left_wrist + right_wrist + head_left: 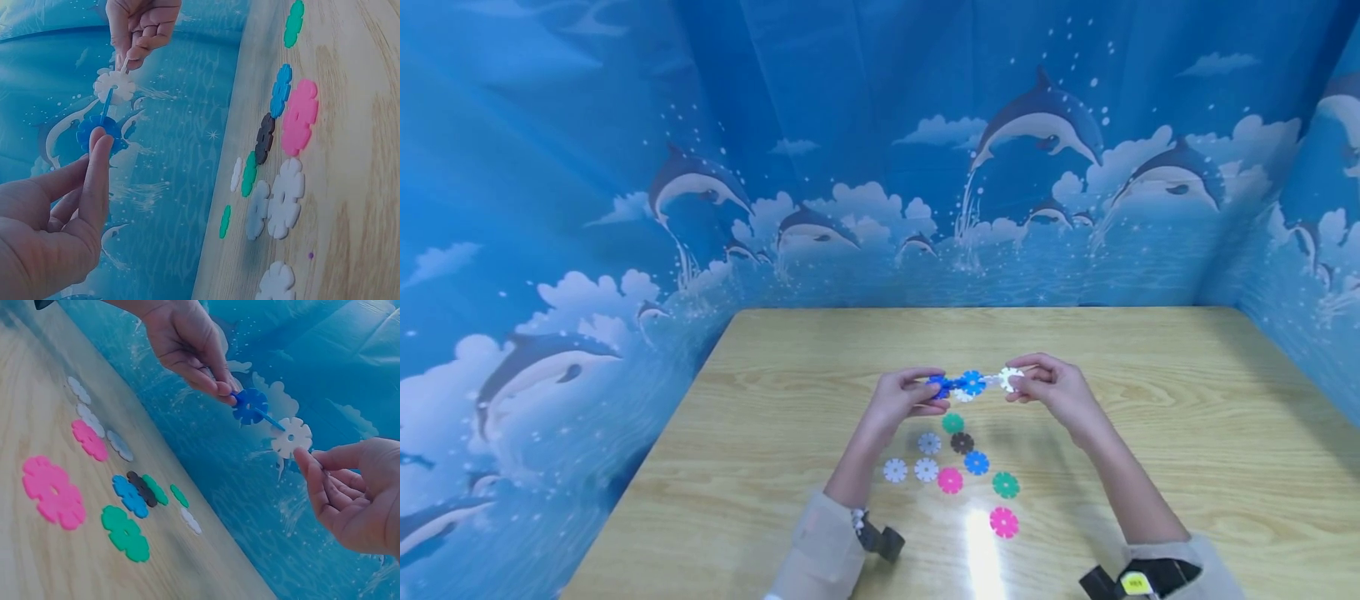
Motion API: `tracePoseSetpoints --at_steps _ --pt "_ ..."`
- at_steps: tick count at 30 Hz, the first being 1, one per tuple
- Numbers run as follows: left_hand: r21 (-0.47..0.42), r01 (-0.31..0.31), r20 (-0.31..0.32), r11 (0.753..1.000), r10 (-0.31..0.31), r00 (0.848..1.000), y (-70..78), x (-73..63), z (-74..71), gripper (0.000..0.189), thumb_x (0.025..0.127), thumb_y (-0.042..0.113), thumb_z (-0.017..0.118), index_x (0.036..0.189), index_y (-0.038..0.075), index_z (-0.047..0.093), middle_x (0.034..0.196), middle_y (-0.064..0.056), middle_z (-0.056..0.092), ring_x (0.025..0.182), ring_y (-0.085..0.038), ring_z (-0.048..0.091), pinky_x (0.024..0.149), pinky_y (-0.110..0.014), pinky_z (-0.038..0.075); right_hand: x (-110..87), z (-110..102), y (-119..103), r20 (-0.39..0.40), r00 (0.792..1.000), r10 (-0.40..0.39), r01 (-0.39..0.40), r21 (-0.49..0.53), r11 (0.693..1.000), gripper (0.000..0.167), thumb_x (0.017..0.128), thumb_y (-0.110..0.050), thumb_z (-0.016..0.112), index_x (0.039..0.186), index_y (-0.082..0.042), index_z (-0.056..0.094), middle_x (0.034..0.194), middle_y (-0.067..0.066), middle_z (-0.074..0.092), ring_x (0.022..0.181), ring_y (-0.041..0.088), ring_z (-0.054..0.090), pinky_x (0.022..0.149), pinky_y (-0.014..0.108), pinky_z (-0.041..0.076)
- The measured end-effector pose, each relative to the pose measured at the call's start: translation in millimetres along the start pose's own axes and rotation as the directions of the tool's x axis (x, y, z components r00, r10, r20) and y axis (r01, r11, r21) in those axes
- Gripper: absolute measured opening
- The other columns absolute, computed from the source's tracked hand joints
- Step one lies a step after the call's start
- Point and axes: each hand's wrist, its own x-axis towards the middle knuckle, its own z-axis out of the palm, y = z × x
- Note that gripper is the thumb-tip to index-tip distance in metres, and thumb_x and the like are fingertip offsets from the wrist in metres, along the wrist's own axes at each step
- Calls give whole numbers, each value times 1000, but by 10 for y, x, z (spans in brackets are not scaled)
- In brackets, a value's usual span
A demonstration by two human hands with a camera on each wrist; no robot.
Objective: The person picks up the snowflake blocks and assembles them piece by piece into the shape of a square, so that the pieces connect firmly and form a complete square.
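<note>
Above the wood-grain tabletop (760, 433) — a chain of blue and white notched plastic discs (972, 382).
My left grip (907, 393) pinches the blue end (940, 385), right grip (1054, 387) the white end (1010, 379) — probably light, stiff; best held by rims.

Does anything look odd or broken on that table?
Only a tiny purple speck on the table, near two white discs: it matches none of the discs, and I can't tell what it is. Nothing looks spilled or damaged.
</note>
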Motion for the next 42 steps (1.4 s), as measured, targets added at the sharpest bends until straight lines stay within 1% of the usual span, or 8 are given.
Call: tracePoseSetpoints --at_steps 5,11,19,25,30,34,39,42 --pt "-7 -11 -23 1000 11 1000 -4 2 1 31 87 -4 58 117 -2 59 90 -20 65 74 -25 66 72 -32 56 -9 85 -2 -56 998 -3 3 6 1000 29 90 -5 58 115 7 51 86 15 59 74 19 65 75 32 55" --pt "26 -21 -30 999 21 999 25 -13 35 31 86 -4 58 117 -2 59 89 -17 66 74 -25 66 71 -32 56 -7 147 -6 -135 991 11 -10 5 1000 25 88 1 56 112 8 52 86 15 60 70 18 64 69 27 55" --pt "59 -43 -74 997 47 996 56 -33 73 28 85 -7 58 113 -5 60 89 -18 65 71 -25 66 67 -29 56 -20 202 -24 -165 986 17 -10 43 999 25 88 4 56 111 12 51 86 15 60 66 16 64 65 23 55" --pt "75 -50 -78 996 55 995 46 -41 73 30 85 -8 57 114 -7 59 87 -19 66 69 -24 66 66 -29 57 -45 242 -59 -173 985 2 2 25 1000 25 88 3 57 111 11 52 87 17 61 67 17 64 65 23 55" --pt "43 -28 -65 999 31 997 37 -43 71 31 86 -5 58 117 -3 59 86 -17 65 73 -25 66 69 -31 56 -39 203 -67 -158 987 -25 28 16 999 25 89 1 56 112 9 52 88 17 59 69 17 64 67 23 55" --pt "-4 -31 -47 1000 31 998 32 -37 79 33 87 -2 58 120 -3 56 86 -18 65 76 -25 66 74 -34 55 -36 167 -72 -144 988 -46 53 43 998 32 91 -7 57 119 7 48 87 12 60 71 15 64 71 24 54" --pt "-93 -49 -39 994 46 998 31 -24 107 32 88 -5 56 119 -8 52 91 -24 64 78 -27 66 75 -34 55 -38 182 -78 -181 982 -60 83 119 989 47 94 -24 54 128 5 38 87 6 65 75 12 64 76 25 53" --pt "-131 -66 -52 989 60 997 23 -18 130 29 87 -8 55 116 -10 51 93 -26 63 79 -29 66 75 -33 55 -40 233 -60 -196 980 -41 70 143 987 48 95 -27 51 127 5 35 91 8 64 77 12 64 77 23 53"
